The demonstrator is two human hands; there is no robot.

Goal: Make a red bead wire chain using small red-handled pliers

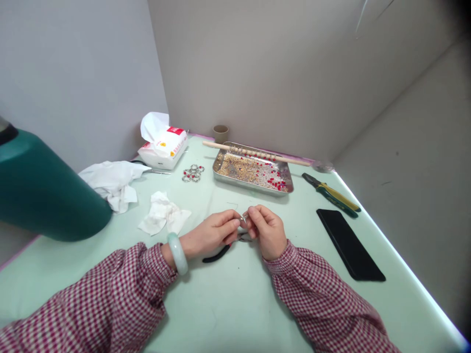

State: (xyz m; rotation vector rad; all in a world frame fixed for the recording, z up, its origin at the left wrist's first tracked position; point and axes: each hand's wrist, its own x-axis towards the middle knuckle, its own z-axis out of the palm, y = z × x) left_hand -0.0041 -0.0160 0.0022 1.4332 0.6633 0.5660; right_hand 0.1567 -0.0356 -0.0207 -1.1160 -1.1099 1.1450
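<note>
My left hand (213,231) and my right hand (268,229) meet at the middle of the pale green table (235,299), both pinched on a tiny silver metal piece (243,217) held between the fingertips. The piece is too small to name for sure. Black-handled pliers (221,253) lie on the table just under my hands. A pale green bangle (178,253) sits on my left wrist. Both sleeves are red-and-white check.
A steel tray (253,171) of small gold and red beads stands behind, with a wooden stick (257,153) across it. Silver rings (193,173), a tissue pack (164,145), crumpled tissues (164,214), green-yellow pliers (331,194), a black phone (349,243), a small cup (221,133) and a teal object (44,191) lie around.
</note>
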